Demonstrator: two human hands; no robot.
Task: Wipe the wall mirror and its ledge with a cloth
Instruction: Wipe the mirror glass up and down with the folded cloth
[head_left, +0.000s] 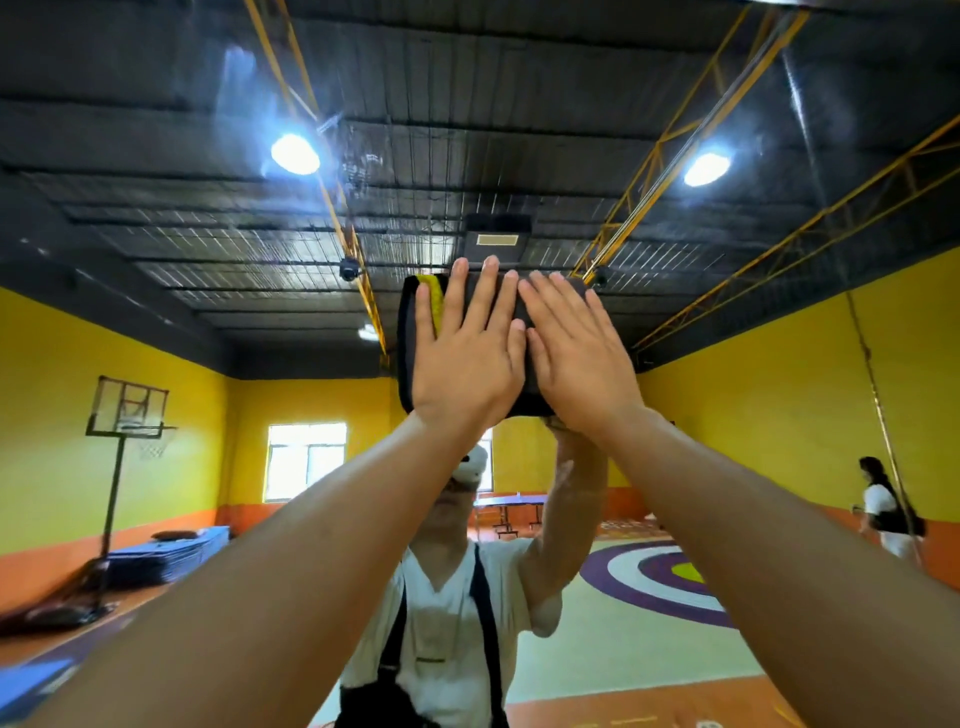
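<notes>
Both hands are pressed flat on a folded dark cloth (406, 343) with a yellow strip, which lies against the wall mirror (208, 208) high up, above head level. The left hand (462, 358) covers the cloth's left and middle part. The right hand (579, 358) lies just beside it, the thumbs touching or nearly so. All the fingers (457, 296) are straight and slightly spread. They grip nothing and only hold the cloth to the glass by pressure.

The glass reflects a yellow-walled sports hall, a basketball hoop (130, 415) at the left and the person's own raised arms. Faint smears show on the upper glass near the reflected ceiling lamps (295, 153).

The step in hand looks like wiping the mirror's upper area. The ledge is not in view, so it probably comes later. The next move calls for even pressure from both palms while sliding the cloth, so that it neither bunches nor slips down.
</notes>
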